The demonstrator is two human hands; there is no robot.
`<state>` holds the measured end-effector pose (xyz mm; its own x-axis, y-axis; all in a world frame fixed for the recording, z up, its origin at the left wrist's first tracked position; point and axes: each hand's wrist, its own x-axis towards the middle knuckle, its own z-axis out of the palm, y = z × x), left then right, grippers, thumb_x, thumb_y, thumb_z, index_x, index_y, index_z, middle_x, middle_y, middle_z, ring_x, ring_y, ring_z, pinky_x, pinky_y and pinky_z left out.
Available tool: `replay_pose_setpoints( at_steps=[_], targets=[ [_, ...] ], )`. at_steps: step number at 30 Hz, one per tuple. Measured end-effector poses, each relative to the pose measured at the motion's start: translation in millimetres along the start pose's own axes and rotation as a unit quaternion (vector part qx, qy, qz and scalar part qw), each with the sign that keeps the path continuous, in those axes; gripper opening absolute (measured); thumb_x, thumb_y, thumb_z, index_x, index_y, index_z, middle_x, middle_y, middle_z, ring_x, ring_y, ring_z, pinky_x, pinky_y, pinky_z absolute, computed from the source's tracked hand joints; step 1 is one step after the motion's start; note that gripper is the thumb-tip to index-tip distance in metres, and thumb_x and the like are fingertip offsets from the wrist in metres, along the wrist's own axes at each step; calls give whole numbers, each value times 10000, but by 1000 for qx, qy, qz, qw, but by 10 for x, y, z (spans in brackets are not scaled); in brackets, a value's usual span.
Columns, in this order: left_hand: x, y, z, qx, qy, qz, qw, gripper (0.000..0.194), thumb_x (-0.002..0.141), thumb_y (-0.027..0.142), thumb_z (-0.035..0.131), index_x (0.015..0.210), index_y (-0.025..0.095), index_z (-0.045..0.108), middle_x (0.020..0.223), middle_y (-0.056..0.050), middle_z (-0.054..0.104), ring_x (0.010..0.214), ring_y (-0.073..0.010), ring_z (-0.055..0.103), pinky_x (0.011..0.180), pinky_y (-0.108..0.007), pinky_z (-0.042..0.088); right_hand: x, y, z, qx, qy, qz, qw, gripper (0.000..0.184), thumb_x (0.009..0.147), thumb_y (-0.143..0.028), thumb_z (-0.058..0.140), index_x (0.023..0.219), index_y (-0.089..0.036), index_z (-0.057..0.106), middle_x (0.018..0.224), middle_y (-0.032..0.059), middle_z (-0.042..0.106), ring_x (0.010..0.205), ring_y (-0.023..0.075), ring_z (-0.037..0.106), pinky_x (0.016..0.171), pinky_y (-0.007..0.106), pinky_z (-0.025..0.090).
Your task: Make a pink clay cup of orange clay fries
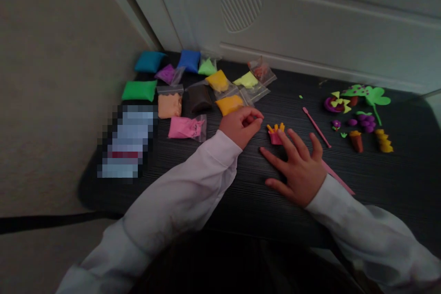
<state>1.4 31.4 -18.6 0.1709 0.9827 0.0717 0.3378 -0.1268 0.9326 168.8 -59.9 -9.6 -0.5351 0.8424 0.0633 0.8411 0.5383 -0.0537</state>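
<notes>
Small clay french fries (276, 134), yellow sticks in a red-pink box, lie on the dark table in front of me. My right hand (299, 167) is spread over the tabletop, one fingertip at the box's right edge; whether it presses on it I cannot tell. Left of the fries, my left hand (241, 126) is curled with thumb and index finger pinched together. Anything between those fingertips is hidden or too small to make out. A thin pink modelling tool (316, 127) rests beyond my right hand, and a longer pink strip (339, 178) passes beside its wrist.
Several clay packets, among them a pink bag (187, 127), a black one (199, 98) and a green one (139, 90), cover the left back. A blurred phone-like screen (127, 140) lies left. Finished clay pieces, including purple grapes (366, 122), sit right. A white panel (292, 27) stands behind.
</notes>
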Motion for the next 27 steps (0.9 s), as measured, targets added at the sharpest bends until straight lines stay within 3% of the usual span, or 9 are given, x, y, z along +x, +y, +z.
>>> replay_pose_setpoints(
  at_steps=[4, 8, 11, 15, 19, 22, 27],
  targets=[
    [0, 0, 1, -2, 0, -6, 1000, 128, 708, 227, 527, 772, 150, 605, 571, 33, 520, 530, -70, 461, 523, -195, 374, -8, 3, 5, 9, -11, -34, 999, 635, 724, -685, 327, 1267, -357, 369, 1412, 97, 259, 1296, 297, 187, 989, 579, 45],
    [4, 1, -1, -3, 1, -7, 1000, 129, 705, 225, 527, 772, 149, 607, 567, 35, 516, 536, -71, 464, 521, -192, 370, -10, 10, 9, -4, 0, -2, 1000, 631, 725, -677, 340, 1260, -346, 387, 1417, 112, 240, 1295, 314, 181, 983, 588, 43],
    [3, 11, -6, -1, 0, -12, 1000, 139, 705, 230, 528, 778, 145, 609, 569, 32, 517, 530, -71, 461, 513, -192, 367, -11, 8, 11, 6, -13, -32, 999, 650, 718, -696, 318, 1270, -355, 366, 1413, 95, 258, 1295, 296, 190, 991, 579, 45],
    [0, 16, -9, -2, 7, -13, 1000, 142, 703, 230, 531, 779, 141, 611, 574, 29, 516, 539, -74, 463, 519, -195, 373, -12, 8, 13, -5, 2, 8, 1000, 648, 715, -686, 346, 1261, -340, 389, 1417, 114, 238, 1294, 316, 181, 983, 588, 47],
    [4, 2, -5, -5, 10, -7, 1000, 140, 704, 233, 532, 779, 143, 609, 585, 26, 523, 546, -74, 468, 527, -196, 383, -17, 11, 3, 8, -14, -29, 999, 654, 717, -697, 319, 1268, -348, 372, 1413, 94, 258, 1294, 295, 193, 992, 578, 43],
    [7, -2, -4, -7, 6, -7, 1000, 142, 706, 236, 531, 783, 145, 608, 576, 28, 522, 536, -74, 467, 516, -196, 378, -17, 22, -8, -4, -12, 5, 1000, 636, 723, -669, 362, 1268, -340, 378, 1415, 112, 245, 1292, 317, 187, 982, 588, 51],
    [10, -3, -5, -12, 10, -5, 1000, 134, 702, 230, 535, 770, 140, 607, 577, 26, 518, 528, -73, 459, 512, -198, 378, -12, 26, -7, 11, -4, -23, 1000, 645, 710, -689, 354, 1257, -350, 389, 1413, 105, 255, 1292, 307, 194, 988, 580, 42]
  ],
)
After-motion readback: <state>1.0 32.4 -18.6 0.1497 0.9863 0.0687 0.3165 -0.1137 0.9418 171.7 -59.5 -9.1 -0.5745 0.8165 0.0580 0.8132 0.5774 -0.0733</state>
